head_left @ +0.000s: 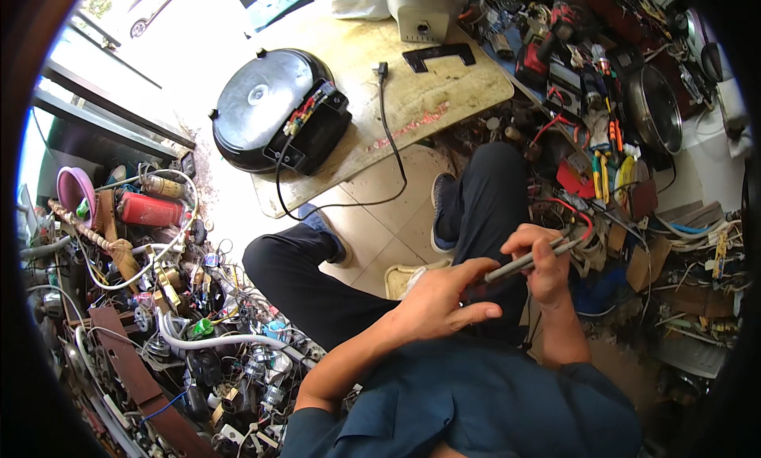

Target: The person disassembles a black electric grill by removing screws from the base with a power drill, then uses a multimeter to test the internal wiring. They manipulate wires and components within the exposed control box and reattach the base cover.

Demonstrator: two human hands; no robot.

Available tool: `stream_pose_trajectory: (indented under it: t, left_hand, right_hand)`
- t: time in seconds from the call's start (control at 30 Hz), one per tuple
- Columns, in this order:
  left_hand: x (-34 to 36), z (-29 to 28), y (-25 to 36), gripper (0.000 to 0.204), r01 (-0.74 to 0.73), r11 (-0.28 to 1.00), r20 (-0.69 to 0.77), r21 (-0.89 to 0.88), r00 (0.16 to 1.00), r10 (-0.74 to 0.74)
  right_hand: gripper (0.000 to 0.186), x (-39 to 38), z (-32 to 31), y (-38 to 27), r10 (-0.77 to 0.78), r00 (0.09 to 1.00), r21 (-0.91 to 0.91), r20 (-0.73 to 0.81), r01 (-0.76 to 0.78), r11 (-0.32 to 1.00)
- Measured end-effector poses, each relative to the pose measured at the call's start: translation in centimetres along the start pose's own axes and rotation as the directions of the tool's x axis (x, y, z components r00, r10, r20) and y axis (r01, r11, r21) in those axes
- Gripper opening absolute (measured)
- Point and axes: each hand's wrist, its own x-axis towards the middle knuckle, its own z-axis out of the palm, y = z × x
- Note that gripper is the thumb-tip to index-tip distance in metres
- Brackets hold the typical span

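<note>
My right hand [541, 261] grips a thin grey pen-shaped tool [529, 260] that lies across its fingers and points left. My left hand [444, 299] is just left of it, fingers partly spread, thumb and fingertips close to the tool's dark tip; whether it holds a small part there I cannot tell. Both hands hover over my lap, above my dark trousers [317, 275]. An upturned black round cooker [273, 109] with exposed wiring lies on a worn board [412, 93] ahead, and its black cord [388, 141] trails to the floor.
Heaps of wires, cans and small parts [158, 299] crowd the left. Pliers, screwdrivers, a steel pot [654, 109] and red tools lie on the right. A white appliance body [424, 10] stands at the board's far end. Tiled floor [388, 212] shows between my legs.
</note>
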Motion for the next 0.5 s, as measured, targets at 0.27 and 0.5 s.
stream_pose_trajectory:
  t: [0.27, 0.5]
  left_hand:
    - [11.1, -9.7, -5.8, 0.028, 0.187, 0.879, -0.661, 0.438, 0.73, 0.174]
    - [25.7, -19.5, -10.9, 0.053, 0.677, 0.64, -0.877, 0.364, 0.481, -0.011]
  right_hand:
    - [0.053, 4.6, -4.8, 3.5, 0.038, 0.909, 0.388, -0.414, 0.138, 0.911]
    - [0.055, 8.3, -7.8, 6.3, 0.19, 0.832, 0.647, -0.522, 0.241, 0.723]
